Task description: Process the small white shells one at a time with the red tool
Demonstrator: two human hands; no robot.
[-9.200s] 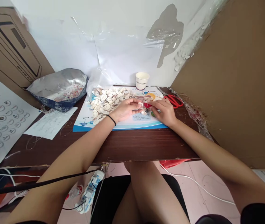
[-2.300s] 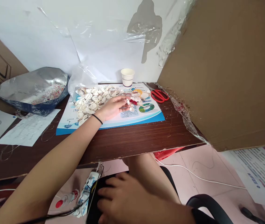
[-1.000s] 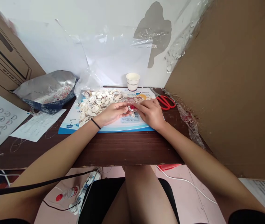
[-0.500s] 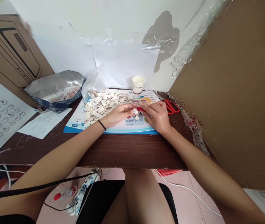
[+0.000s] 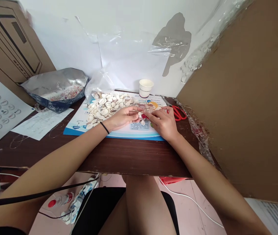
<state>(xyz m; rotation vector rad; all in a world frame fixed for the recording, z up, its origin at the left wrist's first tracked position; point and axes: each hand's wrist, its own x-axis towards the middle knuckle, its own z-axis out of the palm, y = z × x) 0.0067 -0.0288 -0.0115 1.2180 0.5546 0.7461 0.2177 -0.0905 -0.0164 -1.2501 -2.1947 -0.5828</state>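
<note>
My left hand (image 5: 123,118) and my right hand (image 5: 162,123) meet over a printed blue-and-white mat (image 5: 129,130). The left fingertips close on a small white shell (image 5: 140,115). The right fingers pinch a small red object (image 5: 144,116) against it, and the fingers partly hide both. A heap of pale seashells (image 5: 106,107) lies on the mat just beyond my left hand. Red-handled scissors (image 5: 178,113) rest past my right hand at the desk's far right.
A paper cup (image 5: 145,88) stands behind the mat, by the wall. A foil bag of small pink-white pieces (image 5: 58,88) and a handwritten sheet (image 5: 41,123) lie to the left. A cardboard panel (image 5: 239,98) rises at the right. The dark wooden desk's front edge (image 5: 129,171) runs above my lap.
My right hand has come up from my lap to the mat and joined the left over the small shell and red object. The view has shifted slightly.
</note>
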